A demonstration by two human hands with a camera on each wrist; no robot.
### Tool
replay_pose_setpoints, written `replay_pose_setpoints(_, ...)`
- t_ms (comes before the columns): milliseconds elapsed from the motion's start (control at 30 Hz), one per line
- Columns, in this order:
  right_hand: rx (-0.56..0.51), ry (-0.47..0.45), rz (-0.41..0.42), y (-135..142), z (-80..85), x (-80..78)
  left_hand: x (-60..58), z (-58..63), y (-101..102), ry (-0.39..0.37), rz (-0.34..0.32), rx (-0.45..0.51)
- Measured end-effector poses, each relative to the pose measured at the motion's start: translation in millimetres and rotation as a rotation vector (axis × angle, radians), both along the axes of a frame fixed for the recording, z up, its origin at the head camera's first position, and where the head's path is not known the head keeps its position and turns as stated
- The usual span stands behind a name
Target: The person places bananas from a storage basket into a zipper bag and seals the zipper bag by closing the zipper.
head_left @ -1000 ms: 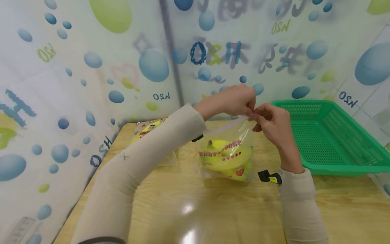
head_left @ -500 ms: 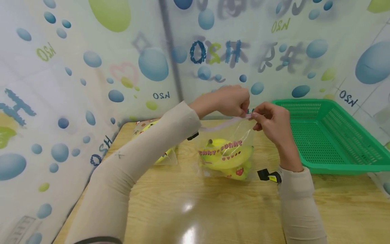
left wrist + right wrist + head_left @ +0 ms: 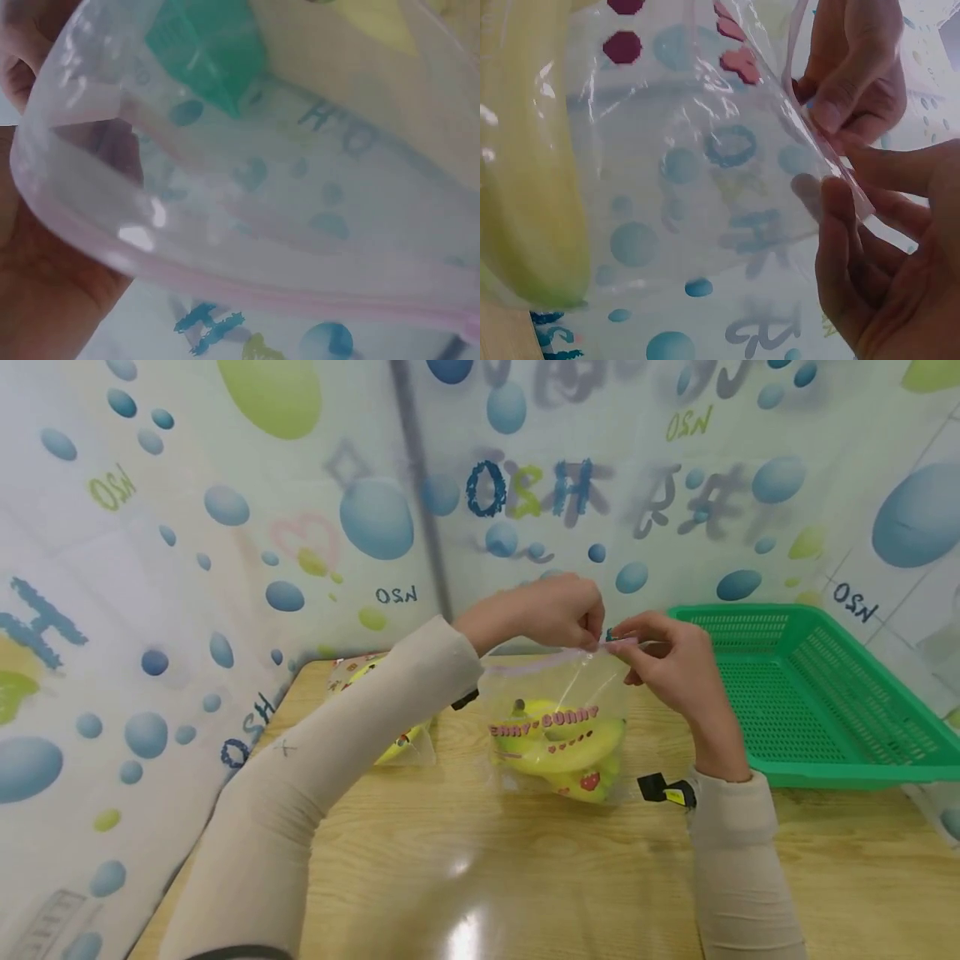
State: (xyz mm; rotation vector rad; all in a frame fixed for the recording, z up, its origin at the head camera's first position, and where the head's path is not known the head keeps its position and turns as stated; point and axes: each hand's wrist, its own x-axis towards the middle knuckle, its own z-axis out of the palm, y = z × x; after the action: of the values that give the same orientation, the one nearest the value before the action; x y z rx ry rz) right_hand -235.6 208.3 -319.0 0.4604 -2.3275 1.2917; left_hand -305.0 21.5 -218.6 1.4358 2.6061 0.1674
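A clear zip bag (image 3: 577, 681) with pink lettering stands on the table, and yellow bananas (image 3: 573, 756) show through its film. Along its top runs a pink zip strip (image 3: 829, 142). My left hand (image 3: 562, 610) pinches this strip a little short of the right corner. With thumb and fingers, my right hand (image 3: 671, 664) holds the corner itself, the fingertips of both hands close together. In the left wrist view the bag's mouth edge (image 3: 225, 289) bows across the picture, and the film shows some gap there.
A second printed bag (image 3: 408, 743) with yellow contents lies at the left, partly behind my left sleeve (image 3: 360, 735). A green plastic basket (image 3: 847, 772) stands at the right. Behind the wooden table (image 3: 420, 860) hangs a bubble-patterned curtain (image 3: 495, 435).
My left hand has slid left along the zip strip, away from the corner, so more strip shows between the hands. My right hand stays at the corner.
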Motion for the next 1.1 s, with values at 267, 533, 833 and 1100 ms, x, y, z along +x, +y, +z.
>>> replay_pose_setpoints(267,0.068,0.13,-0.034,-5.5,-2.0,-2.2,0.9,-4.2,-2.2,-0.045,-0.005,0.059)
replay_pose_setpoints(533,0.063,0.172,-0.037,-3.3,0.9,2.7,5.3,-2.4,-6.2,-0.019,-0.037,0.017)
replay_pose_setpoints(833,0.08,0.13,-0.083,4.3,3.8,4.3,4.7,-3.0,-12.2,-0.011,-0.034,-0.015)
replay_pose_setpoints(1100,0.058,0.022,-0.142,15.4,4.1,4.0,-0.6,-9.2,-22.8,-0.007,0.046,-0.056)
